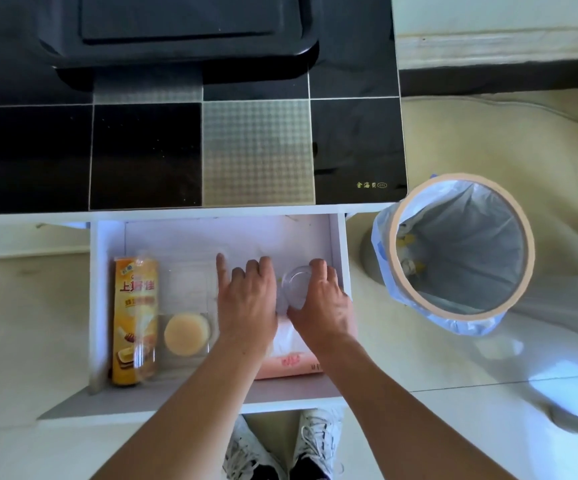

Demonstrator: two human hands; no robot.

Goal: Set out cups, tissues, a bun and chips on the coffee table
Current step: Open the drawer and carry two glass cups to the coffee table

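Observation:
Below the black glass coffee table (pixel 142 157), a white drawer (pixel 107 237) is pulled out. In it lie an orange chips can (pixel 135 306), a round bun (pixel 186 334) in clear wrap, and a pink tissue pack (pixel 287 362) partly under my arms. My right hand (pixel 322 303) grips a clear cup (pixel 294 284) at the drawer's right side, fingers curled over its rim. My left hand (pixel 246 299) is right beside that cup, index finger straight and the other fingers curled down. What lies under them is hidden.
A bin (pixel 460 247) lined with a pale blue bag stands on the floor right of the drawer. A dark tray (pixel 183 32) sits at the far side of the table top. My white shoes (pixel 280 448) are below the drawer front.

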